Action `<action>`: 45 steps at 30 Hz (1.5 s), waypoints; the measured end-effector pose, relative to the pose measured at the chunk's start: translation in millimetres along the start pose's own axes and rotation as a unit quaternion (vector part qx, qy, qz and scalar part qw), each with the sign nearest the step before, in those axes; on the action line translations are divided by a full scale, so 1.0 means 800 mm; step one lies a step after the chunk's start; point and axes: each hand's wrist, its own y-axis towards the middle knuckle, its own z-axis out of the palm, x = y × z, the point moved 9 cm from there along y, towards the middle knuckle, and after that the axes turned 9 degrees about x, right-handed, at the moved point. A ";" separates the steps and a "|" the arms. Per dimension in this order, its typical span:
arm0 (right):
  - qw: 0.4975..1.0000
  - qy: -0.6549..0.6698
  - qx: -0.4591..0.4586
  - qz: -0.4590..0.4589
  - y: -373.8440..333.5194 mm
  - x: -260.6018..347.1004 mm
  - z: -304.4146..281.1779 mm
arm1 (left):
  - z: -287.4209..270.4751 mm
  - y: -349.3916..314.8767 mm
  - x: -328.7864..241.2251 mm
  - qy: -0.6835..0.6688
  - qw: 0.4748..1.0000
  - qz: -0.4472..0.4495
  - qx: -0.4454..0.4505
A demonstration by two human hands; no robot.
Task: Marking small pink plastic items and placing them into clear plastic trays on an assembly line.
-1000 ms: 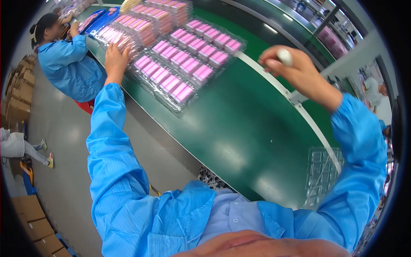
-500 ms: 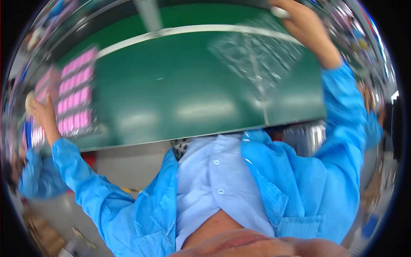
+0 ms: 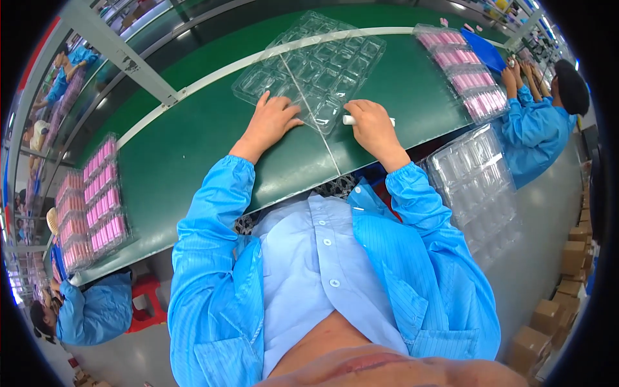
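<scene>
An empty clear plastic tray (image 3: pixel 309 71) with rows of square pockets lies at an angle on the green work surface (image 3: pixel 193 174). At its near left edge is my left hand (image 3: pixel 271 126), fingers spread and the fingertips at the tray's rim; it holds nothing that I can see. Just right of the tray's near corner, my right hand (image 3: pixel 375 132) is closed around a white cylinder (image 3: pixel 349 120). Both ends of the cylinder stick out of the hand, and its middle is hidden by the fingers.
Trays of pink pieces stand at the left (image 3: pixel 103 197) and at the far right (image 3: pixel 461 74). More clear trays (image 3: pixel 474 187) are stacked below the right table edge. Co-workers in blue sit right (image 3: pixel 538 138) and left (image 3: pixel 97 309). A white strip (image 3: pixel 219 74) crosses the surface.
My left hand has come from the pink trays at the left to the clear tray. My right hand has come down from the upper right with the white cylinder. The view has turned.
</scene>
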 end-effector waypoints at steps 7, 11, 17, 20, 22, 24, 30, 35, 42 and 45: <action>0.996 0.062 -0.070 -0.002 0.001 0.011 -0.039 | -0.108 -0.072 -0.022 0.017 0.993 0.039 -0.110; 0.995 0.057 -0.055 -0.059 0.004 0.048 -0.025 | -0.141 -0.191 -0.024 0.037 0.997 -0.008 -0.064; 0.989 0.061 -0.007 -0.138 0.039 0.099 0.027 | -0.125 -0.375 -0.020 0.077 0.981 -0.176 -0.025; 0.975 0.085 0.005 -0.206 0.066 0.135 0.053 | -0.106 -0.409 -0.030 0.093 0.970 -0.219 -0.041; 0.968 0.073 0.017 -0.238 0.082 0.153 0.071 | -0.097 -0.429 -0.046 0.096 0.964 -0.239 -0.059; 0.965 0.067 0.017 -0.254 0.093 0.159 0.089 | -0.088 -0.444 -0.059 0.100 0.963 -0.243 -0.064; 0.952 0.043 0.018 -0.303 0.096 0.173 0.121 | -0.081 -0.507 -0.063 0.130 0.933 -0.332 -0.053; 0.958 0.053 0.019 -0.280 0.095 0.170 0.125 | -0.091 -0.494 -0.006 0.134 0.941 -0.301 -0.076; 0.960 0.066 0.025 -0.272 0.106 0.168 0.126 | -0.106 -0.493 0.011 0.143 0.941 -0.289 -0.101; 0.962 0.065 0.010 -0.265 0.108 0.159 0.119 | -0.145 -0.454 0.031 0.143 0.926 -0.313 -0.157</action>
